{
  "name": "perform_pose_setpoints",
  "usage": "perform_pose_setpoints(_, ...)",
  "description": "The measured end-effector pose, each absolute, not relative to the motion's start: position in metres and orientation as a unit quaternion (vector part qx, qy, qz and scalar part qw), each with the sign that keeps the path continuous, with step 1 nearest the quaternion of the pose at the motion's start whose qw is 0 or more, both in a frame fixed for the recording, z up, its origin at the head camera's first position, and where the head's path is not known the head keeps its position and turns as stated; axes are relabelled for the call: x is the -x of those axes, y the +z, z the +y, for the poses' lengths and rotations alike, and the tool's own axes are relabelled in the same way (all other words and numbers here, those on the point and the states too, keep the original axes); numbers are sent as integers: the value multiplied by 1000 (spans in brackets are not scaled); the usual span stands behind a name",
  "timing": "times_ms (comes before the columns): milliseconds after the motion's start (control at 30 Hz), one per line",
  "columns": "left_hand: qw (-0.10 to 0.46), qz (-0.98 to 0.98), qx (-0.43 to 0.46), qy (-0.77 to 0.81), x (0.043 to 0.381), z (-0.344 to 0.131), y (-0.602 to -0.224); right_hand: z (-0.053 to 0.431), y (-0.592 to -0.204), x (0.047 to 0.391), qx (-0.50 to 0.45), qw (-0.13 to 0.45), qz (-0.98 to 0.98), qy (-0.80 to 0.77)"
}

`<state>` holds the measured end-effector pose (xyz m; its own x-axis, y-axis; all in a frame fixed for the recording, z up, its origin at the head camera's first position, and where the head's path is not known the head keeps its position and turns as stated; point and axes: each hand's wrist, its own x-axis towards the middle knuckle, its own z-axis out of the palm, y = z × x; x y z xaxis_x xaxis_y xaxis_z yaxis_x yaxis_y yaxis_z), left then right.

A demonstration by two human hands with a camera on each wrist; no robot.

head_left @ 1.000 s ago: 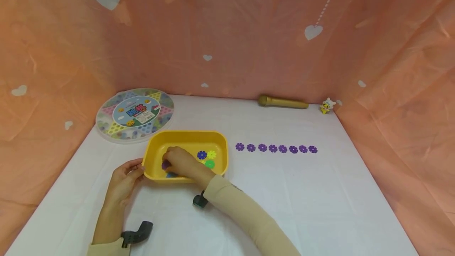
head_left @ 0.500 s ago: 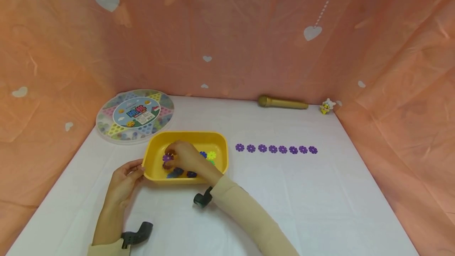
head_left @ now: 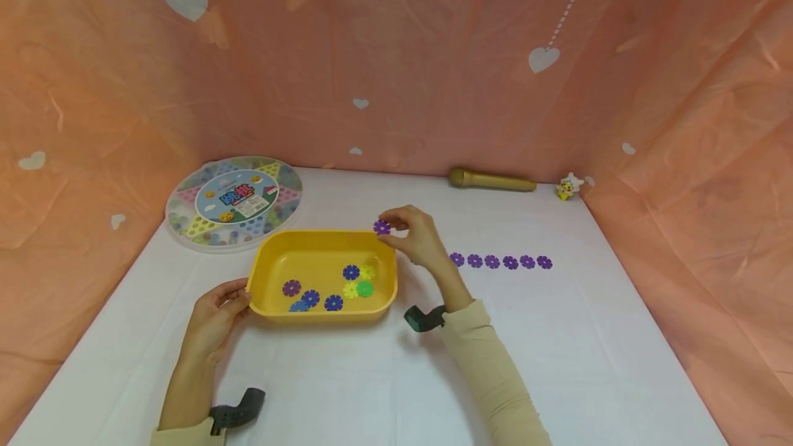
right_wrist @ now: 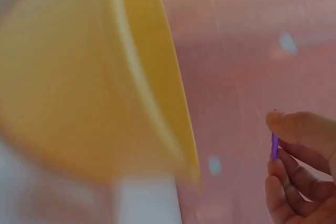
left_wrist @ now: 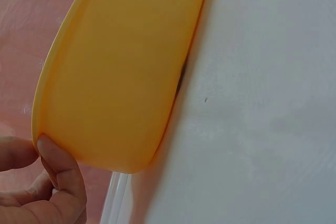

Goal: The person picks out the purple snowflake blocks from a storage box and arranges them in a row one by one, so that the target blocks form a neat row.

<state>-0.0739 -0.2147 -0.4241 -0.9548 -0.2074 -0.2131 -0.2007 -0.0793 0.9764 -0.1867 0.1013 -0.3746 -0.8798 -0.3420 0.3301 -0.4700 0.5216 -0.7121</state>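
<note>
My left hand (head_left: 213, 315) pinches the left rim of a yellow plastic basin (head_left: 322, 315); in the left wrist view the thumb lies on the basin's outer wall (left_wrist: 121, 77). Above the basin's far right corner, my right hand (head_left: 418, 236) holds a purple snowflake disc (head_left: 381, 227) between thumb and fingers. The right wrist view shows that purple disc (right_wrist: 274, 145) edge-on. Inside the basin lie a maroon-purple disc (head_left: 292, 288), several blue discs (head_left: 334, 303), yellow discs (head_left: 368, 272) and a green disc (head_left: 365, 288). A row of purple discs (head_left: 492, 261) stretches to the right, its left end hidden behind my right hand.
A round Chinese checkers box (head_left: 235, 202) sits at the back left, close behind the basin. A gold microphone (head_left: 492, 179) and a small figurine (head_left: 569, 186) stand along the back edge of the white table (head_left: 588, 363). Pink-orange cloth (head_left: 396, 54) hangs around three sides.
My right hand has lifted a purple disc out of the basin and moved right and back, to above the far right corner. The left hand stays on the rim.
</note>
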Motion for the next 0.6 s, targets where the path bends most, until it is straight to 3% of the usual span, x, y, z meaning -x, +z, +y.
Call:
perform_pose_setpoints(267, -2, -674, -154, -723, 75, -215, -424, 208, -390, 193, -117, 132, -885, 430)
perform_pose_setpoints(600, -2, -670, -152, -727, 75, -215, -425, 315, -409, 171, 66, 152, -903, 396)
